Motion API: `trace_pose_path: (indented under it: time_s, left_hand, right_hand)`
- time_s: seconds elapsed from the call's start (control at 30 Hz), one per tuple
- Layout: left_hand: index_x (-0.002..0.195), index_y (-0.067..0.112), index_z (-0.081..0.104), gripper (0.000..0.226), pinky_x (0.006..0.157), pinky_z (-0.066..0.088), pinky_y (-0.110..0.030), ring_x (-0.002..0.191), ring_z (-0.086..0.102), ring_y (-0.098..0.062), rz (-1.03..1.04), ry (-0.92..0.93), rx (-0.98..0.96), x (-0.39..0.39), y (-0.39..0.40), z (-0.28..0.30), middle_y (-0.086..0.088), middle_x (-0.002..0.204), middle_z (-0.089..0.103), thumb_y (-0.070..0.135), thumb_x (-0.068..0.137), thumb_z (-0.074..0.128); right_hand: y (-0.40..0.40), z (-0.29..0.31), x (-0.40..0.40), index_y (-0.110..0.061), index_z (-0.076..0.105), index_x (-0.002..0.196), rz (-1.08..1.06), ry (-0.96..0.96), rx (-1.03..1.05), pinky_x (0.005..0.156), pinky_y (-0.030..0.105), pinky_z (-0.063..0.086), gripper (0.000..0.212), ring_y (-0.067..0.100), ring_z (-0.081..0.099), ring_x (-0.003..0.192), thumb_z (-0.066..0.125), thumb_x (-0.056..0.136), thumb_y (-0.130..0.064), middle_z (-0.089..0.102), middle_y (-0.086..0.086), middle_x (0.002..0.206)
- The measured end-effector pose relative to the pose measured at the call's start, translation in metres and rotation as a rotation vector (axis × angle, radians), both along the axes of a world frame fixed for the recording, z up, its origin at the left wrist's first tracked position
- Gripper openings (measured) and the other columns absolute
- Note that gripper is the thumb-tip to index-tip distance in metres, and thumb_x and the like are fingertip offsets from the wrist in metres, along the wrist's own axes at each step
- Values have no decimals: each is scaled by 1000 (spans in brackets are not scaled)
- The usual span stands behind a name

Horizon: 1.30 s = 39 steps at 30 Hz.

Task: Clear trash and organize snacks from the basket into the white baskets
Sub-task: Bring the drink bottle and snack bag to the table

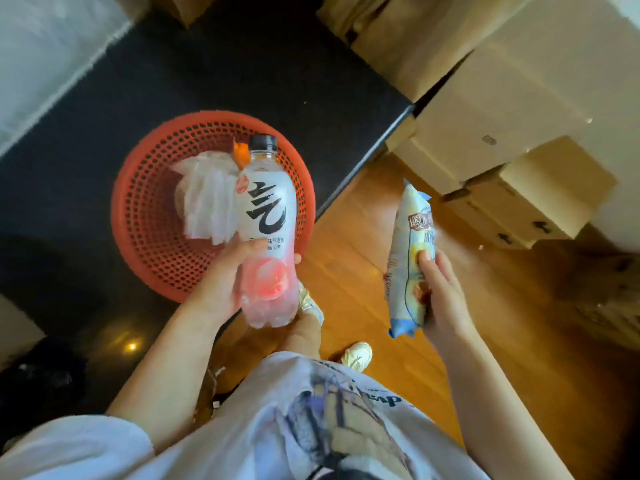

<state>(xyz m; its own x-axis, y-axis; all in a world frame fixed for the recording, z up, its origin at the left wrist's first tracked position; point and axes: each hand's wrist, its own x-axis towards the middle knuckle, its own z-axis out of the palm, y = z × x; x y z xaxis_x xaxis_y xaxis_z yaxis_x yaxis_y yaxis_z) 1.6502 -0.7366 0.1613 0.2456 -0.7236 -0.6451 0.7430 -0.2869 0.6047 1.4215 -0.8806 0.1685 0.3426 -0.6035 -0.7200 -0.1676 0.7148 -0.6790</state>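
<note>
A: Left hand (221, 282) status?
B: Wrapped round the lower half of a clear bottle (266, 230); thumb on the near side, one fingertip showing past the far edge. Black cap pointed away, white label with large black characters, pink band at the base. Held above the near rim of the red basket (138, 216).

A: Right hand (443, 296)?
B: Closed on a pale blue snack packet (408, 258); thumb pressed on the front face, remaining fingers hidden behind. Packet upright, over the wooden floor (363, 244), well apart from the bottle.

A: Basket contents?
B: Crumpled clear plastic wrapper (204, 195) lying inside, partly behind the bottle. Small orange scrap (239, 154) just beside the bottle neck; cannot tell whether touching.

A: Basket position?
B: Resting on a black surface (207, 74), near its edge.

A: Surroundings?
B: Stacked cardboard boxes (502, 109) to the right. White shoe (356, 355) on the floor below the hands.
</note>
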Motion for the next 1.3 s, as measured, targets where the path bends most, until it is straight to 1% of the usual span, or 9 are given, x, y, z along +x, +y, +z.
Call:
trace_pose_path:
  time_s: [0.07, 0.13, 0.33, 0.47, 0.6, 0.7, 0.87, 1.03, 1.3]
  left_hand:
    - [108, 18, 62, 64, 67, 58, -33, 80, 71, -24, -121, -47, -45, -20, -15, 8, -10, 91, 73, 36, 49, 79]
    - [109, 19, 62, 68, 71, 58, -34, 83, 70, -22, -231, -66, -90, -44, -27, 16, -8, 96, 73, 41, 48, 81]
    - [117, 12, 58, 83, 69, 57, -32, 84, 68, -19, -469, -38, -169, -149, -29, 40, -10, 100, 71, 51, 48, 82]
    - [101, 18, 70, 62, 67, 58, -31, 78, 68, -17, -613, 97, -197, -241, -2, 50, -8, 92, 72, 47, 48, 83]
    - [106, 13, 63, 80, 63, 58, -32, 74, 69, -18, -776, 82, -142, -347, 22, 59, -8, 87, 73, 53, 41, 84]
    - [104, 11, 63, 80, 62, 58, -32, 71, 69, -20, -927, 85, -115, -420, 36, 67, -9, 84, 72, 55, 40, 84]
    - [89, 15, 73, 63, 62, 58, -30, 69, 69, -19, -1252, 82, -83, -515, 54, 76, -7, 80, 72, 55, 42, 83]
    - [105, 14, 64, 77, 61, 56, -33, 74, 69, -22, -1529, 2, -79, -597, 67, 77, -9, 88, 72, 57, 44, 81]
    - [103, 16, 67, 70, 61, 56, -34, 74, 69, -23, -1865, -27, -160, -751, 70, 74, -10, 88, 72, 59, 49, 78]
  right_hand:
    - [9, 7, -30, -25, 54, 112, -76, -46, -7, 62, 37, 57, 40, 25, 71, 81, 62, 75, -37, 73, 4, 90]
    - [20, 15, -61, -21, 53, 115, -144, -64, -18, 64, 39, 58, 46, 29, 71, 85, 66, 73, -31, 72, 7, 93]
    - [75, 35, -172, -15, 60, 104, -280, -52, -53, 62, 33, 56, 38, 23, 72, 83, 69, 70, -27, 74, 7, 86]
    - [141, 49, -257, -20, 59, 101, -421, -49, -69, 60, 32, 56, 37, 20, 72, 79, 70, 66, -26, 74, 2, 82]
    - [210, 64, -341, -22, 56, 105, -628, -37, -114, 59, 30, 55, 44, 18, 71, 77, 75, 65, -19, 71, 2, 89]
    - [257, 75, -397, -19, 53, 112, -821, -30, -159, 60, 29, 56, 53, 17, 71, 77, 76, 65, -18, 69, 5, 98]
    - [338, 72, -465, -21, 54, 109, -1210, -47, -174, 62, 27, 57, 54, 15, 70, 72, 72, 58, -28, 73, 3, 89]
    - [398, 58, -506, -18, 54, 115, -1578, -90, -133, 58, 26, 56, 61, 15, 71, 69, 73, 57, -28, 75, 3, 85]
    - [432, 54, -584, -22, 59, 109, -1946, -21, -108, 59, 26, 56, 52, 16, 71, 71, 65, 63, -47, 75, 3, 85]
